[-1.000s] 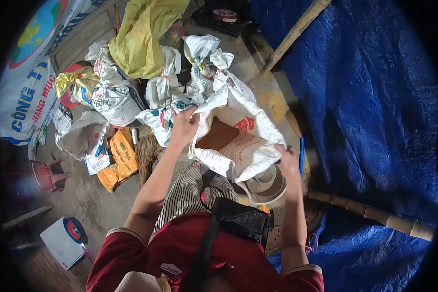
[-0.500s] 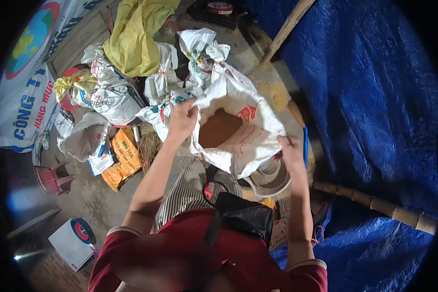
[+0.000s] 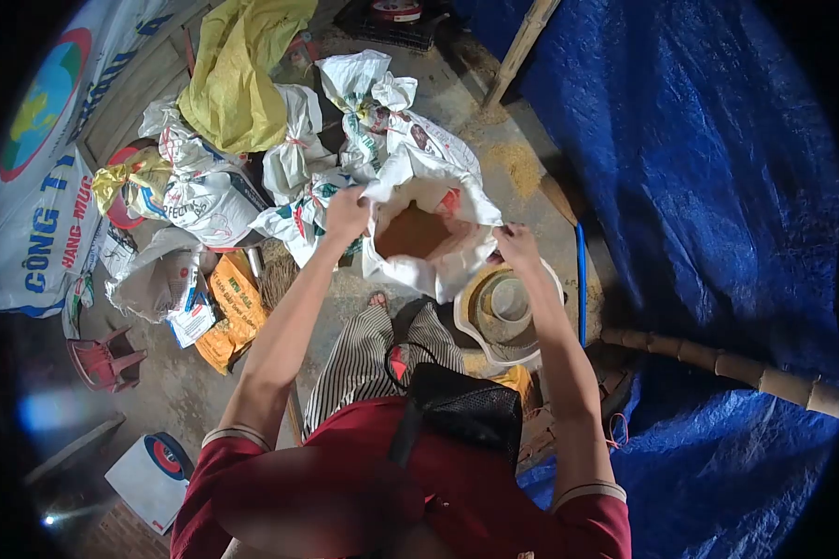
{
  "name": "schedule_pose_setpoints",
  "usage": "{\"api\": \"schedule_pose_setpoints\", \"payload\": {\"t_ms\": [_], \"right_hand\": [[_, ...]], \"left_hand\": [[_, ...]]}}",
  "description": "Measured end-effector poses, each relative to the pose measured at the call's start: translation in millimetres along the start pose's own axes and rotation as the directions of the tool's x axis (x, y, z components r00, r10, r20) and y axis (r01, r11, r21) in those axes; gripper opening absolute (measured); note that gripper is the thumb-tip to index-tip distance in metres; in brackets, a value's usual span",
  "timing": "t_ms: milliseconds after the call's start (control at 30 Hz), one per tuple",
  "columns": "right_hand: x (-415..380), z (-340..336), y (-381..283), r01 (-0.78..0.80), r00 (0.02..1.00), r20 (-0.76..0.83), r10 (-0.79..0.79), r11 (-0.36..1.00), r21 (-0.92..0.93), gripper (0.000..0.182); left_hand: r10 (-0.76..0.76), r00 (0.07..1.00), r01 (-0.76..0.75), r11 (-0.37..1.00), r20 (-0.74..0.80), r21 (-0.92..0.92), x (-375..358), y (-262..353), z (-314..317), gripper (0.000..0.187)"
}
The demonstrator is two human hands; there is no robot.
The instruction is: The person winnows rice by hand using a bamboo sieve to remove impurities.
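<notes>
A white sack stands open-mouthed in front of me, with brown powdery material visible inside. My left hand grips its rim on the left side, fingers closed on the cloth. The opposite edge of the rim is pinched in my right hand. Below my right hand and forearm lies a white basin with a smaller round container inside it. The lower part of the sack is hidden by its rim.
Tied white sacks and a yellow sack crowd the upper left. An orange bag and a small red chair are at left. Blue tarpaulin, a bamboo pole and a blue rod stand right.
My right hand has moved left and up toward my left hand, so the sack's mouth is narrower. More of the basin shows.
</notes>
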State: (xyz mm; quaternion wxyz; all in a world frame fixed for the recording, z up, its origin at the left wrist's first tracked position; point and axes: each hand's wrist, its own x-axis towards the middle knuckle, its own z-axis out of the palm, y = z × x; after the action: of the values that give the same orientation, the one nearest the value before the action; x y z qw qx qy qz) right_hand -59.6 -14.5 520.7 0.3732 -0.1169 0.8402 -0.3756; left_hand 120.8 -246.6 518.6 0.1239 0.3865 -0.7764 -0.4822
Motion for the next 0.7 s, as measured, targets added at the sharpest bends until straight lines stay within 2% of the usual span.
{"api": "schedule_pose_setpoints", "payload": {"t_ms": [67,100,167,267,300,333,367,400,433,500,600,633,667,700], "right_hand": [[-12.2,-17.8,-7.0,0.189,0.981,0.039,-0.188,0.981,-0.036,0.022],[-24.4,-28.8,-28.6,0.192,0.981,0.041,-0.190,0.981,-0.036,0.022],[-58.0,-47.1,-65.6,0.062,0.992,0.092,-0.091,0.959,0.278,0.020],[-35.6,-38.5,-37.1,0.067,0.997,0.008,-0.075,0.930,0.362,0.019],[-27.9,-24.9,-28.0,0.018,1.000,-0.028,-0.008,0.914,0.405,0.021],[-16.3,-15.0,-6.4,0.019,0.999,-0.031,-0.007,0.913,0.407,0.021],[-2.6,-2.5,23.1,-0.019,1.000,0.005,0.019,0.986,0.163,0.023],[11.4,7.7,52.5,-0.050,0.998,0.030,0.053,0.994,-0.093,0.026],[28.1,15.5,84.3,-0.052,0.998,0.021,0.054,0.994,-0.091,0.026],[49.2,23.1,135.2,0.084,0.992,-0.061,-0.112,0.932,-0.352,0.031],[15.0,-0.8,100.8,0.036,0.996,-0.061,-0.058,0.948,-0.317,0.036],[6.1,-6.0,88.2,-0.105,0.993,-0.072,0.091,0.967,-0.231,0.038],[5.2,-7.8,91.7,-0.106,0.993,-0.082,0.090,0.968,-0.225,0.038],[2.3,-8.9,93.0,-0.046,0.998,0.021,0.051,0.985,-0.165,0.041]], "left_hand": [[-0.034,0.999,0.034,0.999,0.033,-0.003,-13.0,27.5,-23.6,0.014],[-0.035,0.999,0.035,0.999,0.029,-0.002,-11.6,39.6,-33.5,0.014],[0.010,0.999,-0.011,1.000,0.040,0.025,-21.6,51.1,-47.1,0.019],[0.014,0.995,-0.020,0.998,0.097,0.065,-6.3,47.8,-37.4,0.024],[0.036,0.998,-0.039,0.997,0.053,0.072,-2.7,36.3,-22.9,0.025],[0.078,0.996,-0.083,0.987,0.039,0.134,6.1,1.5,-2.1,0.024],[-0.089,0.986,0.058,0.976,0.140,0.208,4.9,-20.3,9.9,0.024],[-0.255,0.940,0.185,0.938,0.225,0.292,2.6,-36.1,19.0,0.025],[-0.249,0.941,0.177,0.940,0.232,0.290,-2.2,-49.8,25.2,0.025],[-0.188,0.982,0.170,0.860,-0.010,0.481,-13.9,-75.3,29.3,0.025],[-0.260,0.966,0.209,0.794,0.009,0.571,-17.4,-107.3,11.4,0.027],[-0.299,0.951,0.202,0.784,0.072,0.587,-15.4,-108.1,3.0,0.028],[-0.336,0.932,0.193,0.774,0.134,0.603,-11.8,-108.4,-5.9,0.029],[-0.267,0.925,0.080,0.833,0.270,0.548,-5.7,-108.7,-13.1,0.042]]}}
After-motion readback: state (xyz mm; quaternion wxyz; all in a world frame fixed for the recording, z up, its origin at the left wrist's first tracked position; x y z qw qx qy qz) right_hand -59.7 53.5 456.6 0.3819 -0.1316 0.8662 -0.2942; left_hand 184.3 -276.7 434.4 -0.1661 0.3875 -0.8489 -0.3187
